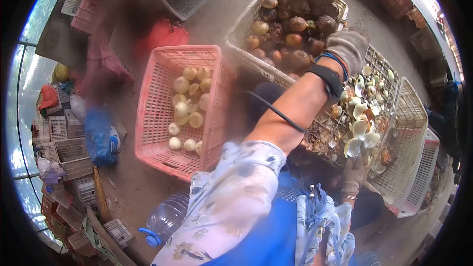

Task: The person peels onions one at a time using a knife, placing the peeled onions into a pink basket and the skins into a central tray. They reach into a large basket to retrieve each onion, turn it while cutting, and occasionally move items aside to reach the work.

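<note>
My left hand (pixel 347 50), in a grey knit glove with a dark wristband, reaches to the right rim of a pale crate (pixel 256 64) heaped with dark-skinned onions (pixel 297 23). Its fingers look curled, and what they hold, if anything, is hidden. My right hand (pixel 352 175), also gloved, is low at the near edge of another crate covered with onion peels (pixel 362 127). Its fingers are partly hidden and dim. Pale peeled onions (pixel 192 101) lie in a pink crate (pixel 177 165) to the left.
Nested crates (pixel 411 152) stand at the right. A clear plastic bottle with a blue cap (pixel 167 219) lies near my left sleeve. A blue bag (pixel 100 135), a red sack (pixel 167 34) and stacked crates (pixel 74 155) are on the left side of the floor.
</note>
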### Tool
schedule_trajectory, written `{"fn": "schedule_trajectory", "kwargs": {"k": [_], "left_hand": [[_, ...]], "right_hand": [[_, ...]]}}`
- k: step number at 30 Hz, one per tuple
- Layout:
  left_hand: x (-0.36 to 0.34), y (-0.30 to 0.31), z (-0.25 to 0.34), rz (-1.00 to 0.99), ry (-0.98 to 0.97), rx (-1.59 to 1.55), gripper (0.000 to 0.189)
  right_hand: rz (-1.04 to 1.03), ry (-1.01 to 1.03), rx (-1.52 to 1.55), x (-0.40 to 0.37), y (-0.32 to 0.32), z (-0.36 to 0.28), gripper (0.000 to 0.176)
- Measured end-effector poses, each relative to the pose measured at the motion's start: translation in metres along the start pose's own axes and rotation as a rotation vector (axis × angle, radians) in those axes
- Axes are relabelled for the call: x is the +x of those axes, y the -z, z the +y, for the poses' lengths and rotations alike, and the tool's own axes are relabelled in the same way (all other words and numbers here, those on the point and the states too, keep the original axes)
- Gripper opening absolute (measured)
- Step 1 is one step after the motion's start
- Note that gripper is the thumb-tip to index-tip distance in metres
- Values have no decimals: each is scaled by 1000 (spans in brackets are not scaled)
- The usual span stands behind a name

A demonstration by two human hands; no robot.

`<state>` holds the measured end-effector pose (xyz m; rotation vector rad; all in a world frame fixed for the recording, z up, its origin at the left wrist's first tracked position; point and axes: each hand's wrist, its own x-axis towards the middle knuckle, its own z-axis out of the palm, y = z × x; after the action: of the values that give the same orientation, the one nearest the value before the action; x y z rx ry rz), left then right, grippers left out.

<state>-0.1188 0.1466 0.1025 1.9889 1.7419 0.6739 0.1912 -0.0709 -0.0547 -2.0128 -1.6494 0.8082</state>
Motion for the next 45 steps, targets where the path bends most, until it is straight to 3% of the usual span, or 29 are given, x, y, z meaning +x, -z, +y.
{"fn": "schedule_trajectory", "kwargs": {"k": [1,3,4,5,6,7,9,11,12,13,15,17,18,21,23,25,27,28,29,31,32,34,35,37,38,39,41,43,45], "left_hand": [[7,-9,11,12,-35,105,58],[18,-13,-18,137,56,-306,57],[32,-20,-50,193,-6,-8,56],[21,7,-56,58,82,83,56],[18,10,-84,96,81,103,56],[24,13,-110,-60,176,231,54],[23,10,-164,-160,245,184,49],[21,5,-224,-406,304,164,48],[15,-2,-273,-387,174,202,48],[-11,28,-248,-301,420,1,44],[-53,39,-310,-115,770,-275,43],[-128,71,-336,114,677,-568,44],[-167,84,-334,254,751,-677,44],[-282,93,-337,554,973,-773,34],[-383,58,-413,448,1123,-465,27],[-466,5,-467,419,1237,-449,22],[-490,-41,-503,217,1065,-57,21],[-449,-34,-464,421,1079,-191,19],[-434,-39,-472,427,953,-110,20],[-439,-82,-530,92,499,869,30],[-419,-85,-538,91,507,860,30],[-368,-94,-538,568,1157,-209,42],[-367,-100,-546,568,1154,-219,42],[-369,-109,-548,212,1143,142,49],[-356,-101,-542,176,1285,145,35],[-362,-107,-554,179,1288,137,35],[-369,-101,-564,-389,1279,459,20],[-376,-105,-555,-327,1351,510,10],[-359,-63,-498,-380,1141,543,13]], "right_hand": [[-24,-43,116,0,0,2,53],[-22,43,29,-6,7,-4,53],[-4,-88,-246,-10,11,-25,53],[10,-98,-160,-11,9,-18,53],[17,-46,-99,-10,5,0,53],[23,11,-35,-6,2,14,53],[37,0,49,-1,-2,5,53],[-19,-12,112,-3,6,6,53],[-44,-65,87,1,9,11,53],[-74,-114,62,5,8,12,53],[-91,-7,54,10,9,2,53],[-114,-54,-5,14,7,-10,54],[-23,158,-5,15,0,10,49],[-54,41,-127,1,3,4,45],[-36,-85,-253,-5,12,-9,46],[-87,-293,-382,-4,21,-27,55],[-58,-369,-355,-5,26,-32,53],[-40,-403,-330,-5,30,-34,52],[-22,-428,-307,-5,29,-39,51],[12,-485,-256,-4,29,-46,50],[25,-511,-240,-2,28,-50,49],[42,-554,-213,4,25,-57,48],[53,-573,-201,7,25,-60,48],[66,-609,-176,11,23,-68,47],[78,-630,-166,12,22,-71,47],[86,-645,-152,12,21,-75,47],[97,-658,-123,16,18,-85,46],[107,-660,-96,17,22,-84,46],[117,-659,-48,15,28,-85,46]]}}
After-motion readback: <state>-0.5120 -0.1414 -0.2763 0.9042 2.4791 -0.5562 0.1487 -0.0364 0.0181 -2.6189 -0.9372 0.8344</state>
